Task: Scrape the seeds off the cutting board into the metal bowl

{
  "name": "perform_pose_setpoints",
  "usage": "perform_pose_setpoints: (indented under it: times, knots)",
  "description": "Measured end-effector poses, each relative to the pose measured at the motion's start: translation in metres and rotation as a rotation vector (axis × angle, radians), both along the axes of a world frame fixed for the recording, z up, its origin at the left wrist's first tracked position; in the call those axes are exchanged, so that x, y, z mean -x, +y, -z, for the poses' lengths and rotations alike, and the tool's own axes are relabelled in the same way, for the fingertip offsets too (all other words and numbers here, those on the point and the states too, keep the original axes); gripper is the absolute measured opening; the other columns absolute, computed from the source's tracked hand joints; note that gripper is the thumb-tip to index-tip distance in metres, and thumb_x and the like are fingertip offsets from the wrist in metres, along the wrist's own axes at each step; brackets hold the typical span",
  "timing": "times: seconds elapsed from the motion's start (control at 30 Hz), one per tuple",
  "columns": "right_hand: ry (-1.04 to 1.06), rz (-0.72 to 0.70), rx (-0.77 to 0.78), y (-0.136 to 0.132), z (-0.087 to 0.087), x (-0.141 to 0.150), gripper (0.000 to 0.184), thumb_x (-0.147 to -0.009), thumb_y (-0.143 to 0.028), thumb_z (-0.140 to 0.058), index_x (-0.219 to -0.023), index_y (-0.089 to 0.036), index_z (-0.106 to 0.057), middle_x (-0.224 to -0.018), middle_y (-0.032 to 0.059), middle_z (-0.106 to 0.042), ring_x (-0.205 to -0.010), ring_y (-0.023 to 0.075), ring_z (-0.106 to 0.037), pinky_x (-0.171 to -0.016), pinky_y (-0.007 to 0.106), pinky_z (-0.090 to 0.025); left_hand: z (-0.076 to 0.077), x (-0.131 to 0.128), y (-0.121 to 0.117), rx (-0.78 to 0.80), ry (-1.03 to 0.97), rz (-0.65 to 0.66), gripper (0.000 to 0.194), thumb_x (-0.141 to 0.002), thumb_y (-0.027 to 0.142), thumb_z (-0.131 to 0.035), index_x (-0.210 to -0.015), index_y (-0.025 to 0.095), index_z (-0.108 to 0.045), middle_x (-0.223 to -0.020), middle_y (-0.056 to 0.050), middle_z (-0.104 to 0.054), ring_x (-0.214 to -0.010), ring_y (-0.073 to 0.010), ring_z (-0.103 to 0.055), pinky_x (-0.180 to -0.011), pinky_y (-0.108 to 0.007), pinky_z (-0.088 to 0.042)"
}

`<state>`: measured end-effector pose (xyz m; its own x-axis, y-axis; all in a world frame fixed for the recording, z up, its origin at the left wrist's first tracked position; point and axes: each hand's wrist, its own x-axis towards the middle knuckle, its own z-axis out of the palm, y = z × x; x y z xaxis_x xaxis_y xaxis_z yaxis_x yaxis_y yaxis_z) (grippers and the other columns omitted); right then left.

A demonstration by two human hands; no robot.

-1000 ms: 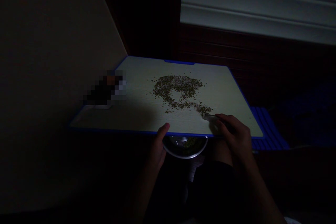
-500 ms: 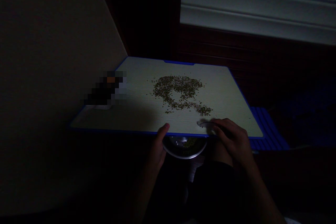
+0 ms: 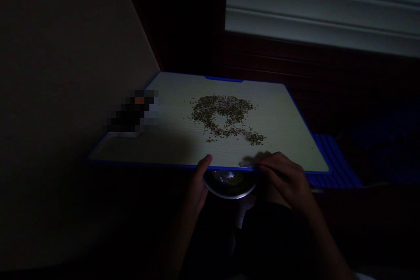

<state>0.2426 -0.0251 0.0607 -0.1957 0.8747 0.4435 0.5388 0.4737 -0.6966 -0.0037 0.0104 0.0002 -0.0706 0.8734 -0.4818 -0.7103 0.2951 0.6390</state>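
A pale board [image 3: 170, 140] with a blue rim carries many small greenish-brown beans or seeds [image 3: 226, 109], loosely spread around its middle. My left hand [image 3: 200, 183] grips the near edge, its thumb on top and its other fingers mostly hidden below. In my right hand [image 3: 287, 177] is a small, slim utensil, apparently a spoon [image 3: 247, 166]; its tip lies at the near rim. Beneath that edge, between my hands, a metal bowl [image 3: 229, 196] partly shows, with similar greenish pieces [image 3: 236, 179] inside.
At the board's left side sits a blurred-out object [image 3: 134, 111]. A beige wall or panel [image 3: 72, 52] rises at left. Blue slatted material [image 3: 334, 162] lies beyond the right edge, and white slats [image 3: 321, 8] stand behind. The room is very dark.
My right hand has drawn the spoon slightly left and toward me, from the board's surface to its near rim. My left hand and the spread pieces look unchanged.
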Motion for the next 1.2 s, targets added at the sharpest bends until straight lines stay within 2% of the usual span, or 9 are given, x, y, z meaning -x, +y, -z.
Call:
perform_pose_setpoints:
  times: [0.2, 0.43, 0.63, 0.8, 1.07, 1.2]
  knots:
    - [0.003, -0.023, -0.018, -0.002, 0.002, 0.003, 0.023, -0.1, -0.022, -0.067, -0.117, -0.032, -0.078, -0.106, 0.0053, -0.079, -0.099, 0.024, -0.071, -0.084, 0.045, -0.057, 0.0, 0.0, 0.001, -0.008, 0.016, -0.01, 0.035, -0.078, 0.032, -0.087, -0.108, 0.017, -0.079, -0.111, -0.008, -0.083, -0.117, -0.0306, -0.074, -0.112, -0.046, -0.052]
    - [0.004, -0.047, -0.051, -0.004, 0.002, 0.007, 0.027, -0.1, -0.019, -0.066, -0.12, -0.034, -0.076, -0.105, 0.0032, -0.078, -0.097, 0.0231, -0.07, -0.082, 0.046, -0.055, -0.004, 0.0, 0.0, 0.009, -0.001, 0.005, 0.038, -0.075, 0.032, -0.09, -0.107, 0.014, -0.079, -0.119, -0.012, -0.081, -0.126, -0.0321, -0.07, -0.112, -0.043, -0.052]
    - [-0.016, -0.054, -0.036, -0.006, 0.002, 0.011, 0.029, -0.1, -0.02, -0.066, -0.121, -0.037, -0.075, -0.105, 0.001, -0.079, -0.095, 0.0227, -0.071, -0.083, 0.046, -0.055, -0.002, 0.0, -0.001, -0.012, 0.007, 0.001, 0.04, -0.074, 0.033, -0.09, -0.108, 0.014, -0.08, -0.116, -0.012, -0.081, -0.121, -0.0327, -0.072, -0.109, -0.041, -0.053]
    - [-0.007, -0.012, -0.006, -0.005, 0.003, 0.01, 0.028, -0.101, -0.022, -0.065, -0.124, -0.036, -0.074, -0.109, 0.0026, -0.079, -0.1, 0.0223, -0.072, -0.085, 0.044, -0.058, -0.001, 0.0, -0.001, -0.018, 0.006, 0.018, 0.04, -0.075, 0.033, -0.089, -0.11, 0.015, -0.08, -0.116, -0.013, -0.081, -0.122, -0.0331, -0.071, -0.11, -0.043, -0.053]
    - [-0.046, 0.041, 0.072, 0.014, -0.002, 0.011, 0.026, -0.103, -0.031, -0.059, -0.126, -0.03, -0.072, -0.116, 0.0059, -0.078, -0.104, 0.0223, -0.075, -0.09, 0.04, -0.061, -0.006, -0.002, -0.001, -0.025, 0.021, -0.021, 0.039, -0.077, 0.029, -0.087, -0.113, 0.018, -0.079, -0.115, -0.01, -0.082, -0.125, -0.0318, -0.07, -0.116, -0.045, -0.049]
    - [-0.058, 0.069, 0.084, 0.028, -0.002, 0.011, 0.027, -0.104, -0.034, -0.058, -0.127, -0.028, -0.071, -0.123, 0.0077, -0.078, -0.113, 0.025, -0.074, -0.096, 0.042, -0.06, -0.003, -0.002, 0.0, -0.023, 0.012, 0.0, 0.032, -0.082, 0.031, -0.084, -0.111, 0.019, -0.078, -0.117, -0.009, -0.082, -0.123, -0.031, -0.072, -0.114, -0.046, -0.05]
